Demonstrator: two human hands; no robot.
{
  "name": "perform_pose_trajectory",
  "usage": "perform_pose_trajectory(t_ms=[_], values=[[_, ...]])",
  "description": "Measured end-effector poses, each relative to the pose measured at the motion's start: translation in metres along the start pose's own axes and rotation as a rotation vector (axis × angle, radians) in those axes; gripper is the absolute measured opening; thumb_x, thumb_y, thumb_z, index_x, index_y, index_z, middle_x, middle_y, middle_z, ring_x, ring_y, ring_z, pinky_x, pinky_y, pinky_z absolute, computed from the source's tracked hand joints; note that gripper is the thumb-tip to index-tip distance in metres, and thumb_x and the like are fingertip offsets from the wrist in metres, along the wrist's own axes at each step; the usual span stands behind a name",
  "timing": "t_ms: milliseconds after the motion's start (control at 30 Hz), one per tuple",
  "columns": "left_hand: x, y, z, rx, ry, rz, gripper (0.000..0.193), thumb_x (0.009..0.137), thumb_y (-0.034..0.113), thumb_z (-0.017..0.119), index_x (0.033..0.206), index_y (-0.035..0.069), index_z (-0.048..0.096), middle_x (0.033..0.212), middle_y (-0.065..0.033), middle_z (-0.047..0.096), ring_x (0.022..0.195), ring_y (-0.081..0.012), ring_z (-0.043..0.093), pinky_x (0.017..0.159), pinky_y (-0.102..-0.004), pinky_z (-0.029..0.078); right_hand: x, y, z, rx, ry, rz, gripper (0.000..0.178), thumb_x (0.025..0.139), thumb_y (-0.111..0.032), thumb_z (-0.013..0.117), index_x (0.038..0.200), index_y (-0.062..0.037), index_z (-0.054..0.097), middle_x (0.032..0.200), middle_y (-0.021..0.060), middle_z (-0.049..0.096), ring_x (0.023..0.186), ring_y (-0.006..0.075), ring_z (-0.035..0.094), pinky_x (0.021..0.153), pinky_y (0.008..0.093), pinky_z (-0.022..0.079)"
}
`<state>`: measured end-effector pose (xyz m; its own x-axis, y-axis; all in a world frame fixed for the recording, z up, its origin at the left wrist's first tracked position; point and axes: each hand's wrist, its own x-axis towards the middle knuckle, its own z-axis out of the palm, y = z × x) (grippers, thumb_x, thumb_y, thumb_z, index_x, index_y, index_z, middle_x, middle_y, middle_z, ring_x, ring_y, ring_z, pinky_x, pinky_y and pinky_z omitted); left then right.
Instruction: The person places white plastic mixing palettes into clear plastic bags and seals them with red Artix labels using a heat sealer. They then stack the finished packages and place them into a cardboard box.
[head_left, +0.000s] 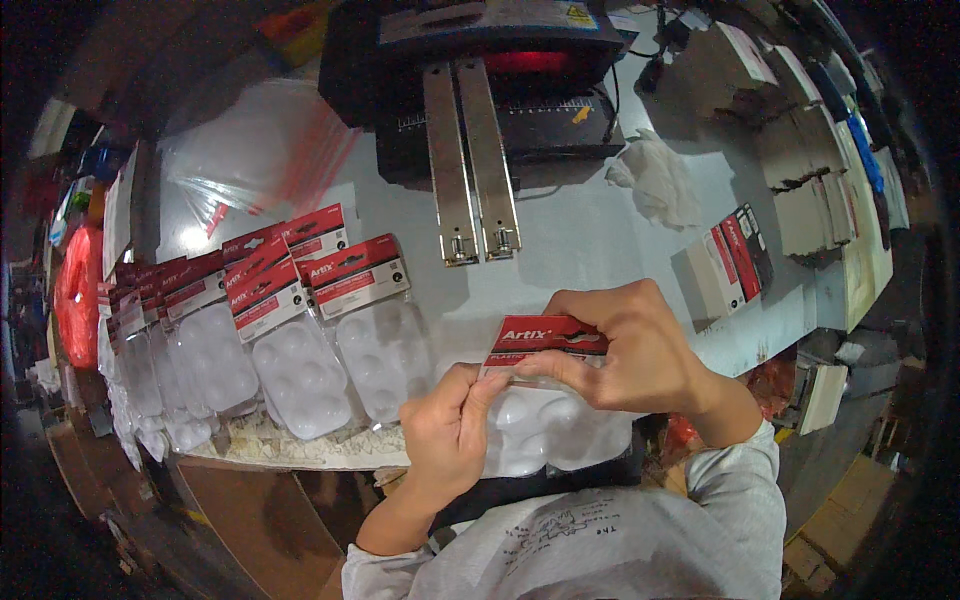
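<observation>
In front of my body I hold a red and white folded header card over the top of a clear bag with a white plastic paint palette in it. My left hand pinches the card's lower left corner between thumb and fingers. On the other side, my right hand grips the card's right part, its thumb lying along the front and covering part of it. The palette hangs below the card, close to my shirt.
Several carded palettes lie overlapping at left. Clear bags sit behind them. A black machine with two metal rails stands at the back. At right are a crumpled cloth, header cards and cardboard stacks.
</observation>
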<state>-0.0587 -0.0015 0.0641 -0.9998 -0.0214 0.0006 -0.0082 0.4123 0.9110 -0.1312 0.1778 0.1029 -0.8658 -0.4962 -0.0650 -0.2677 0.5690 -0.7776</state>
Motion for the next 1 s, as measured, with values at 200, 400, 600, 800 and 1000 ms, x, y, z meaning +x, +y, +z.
perform_pose_trajectory(t_ms=[200,400,600,800,1000], values=[[-0.003,0.002,0.006,0.107,0.095,0.085,0.015,0.088,0.013,0.058,0.08,0.0,0.061,0.055,-0.0108,0.053,0.042,-0.0172,0.049,0.043,-0.0285,0.038,-0.003,0.0,0.003,-0.024,0.052,-0.048,0.029,0.068,-0.025,0.078,0.078,-0.001,0.065,0.061,0.0119,0.06,0.05,0.0184,0.058,0.051,0.0269,0.045],[-0.002,-0.001,-0.001,-0.161,0.252,-0.08,0.021,0.092,0.012,0.053,0.076,-0.002,0.057,0.056,-0.0015,0.047,0.054,-0.0065,0.039,0.048,-0.023,0.033,-0.008,0.016,-0.011,0.201,-0.004,0.141,0.031,0.071,-0.023,0.077,0.082,0.0035,0.065,0.072,0.012,0.064,0.059,0.0131,0.06,0.057,0.0256,0.047],[0.0,-0.012,-0.002,-0.196,0.216,-0.131,0.026,0.094,0.015,0.049,0.076,-0.003,0.054,0.062,0.0005,0.044,0.062,-0.0056,0.035,0.053,-0.0221,0.031,-0.026,0.031,-0.001,0.767,-0.181,0.473,0.02,0.083,-0.018,0.066,0.084,0.0018,0.068,0.07,0.0056,0.064,0.061,0.0116,0.062,0.05,0.0222,0.048],[0.012,-0.023,-0.004,-0.097,0.173,-0.23,0.027,0.094,0.019,0.047,0.08,-0.003,0.055,0.065,-0.0015,0.049,0.064,-0.0071,0.039,0.058,-0.0239,0.036,-0.013,0.041,0.019,0.863,-0.213,0.566,0.02,0.086,-0.017,0.06,0.081,0.0019,0.065,0.07,0.0057,0.064,0.061,0.0111,0.061,0.05,0.0233,0.047],[0.058,-0.056,0.007,-0.14,0.243,-0.2,0.026,0.094,0.02,0.046,0.086,-0.002,0.056,0.069,-0.0062,0.054,0.065,-0.0115,0.044,0.062,-0.0251,0.038,0.025,0.057,0.038,0.987,0.098,0.501,0.02,0.087,-0.017,0.059,0.086,0.0023,0.064,0.074,0.0068,0.063,0.062,0.0124,0.061,0.053,0.025,0.049]])
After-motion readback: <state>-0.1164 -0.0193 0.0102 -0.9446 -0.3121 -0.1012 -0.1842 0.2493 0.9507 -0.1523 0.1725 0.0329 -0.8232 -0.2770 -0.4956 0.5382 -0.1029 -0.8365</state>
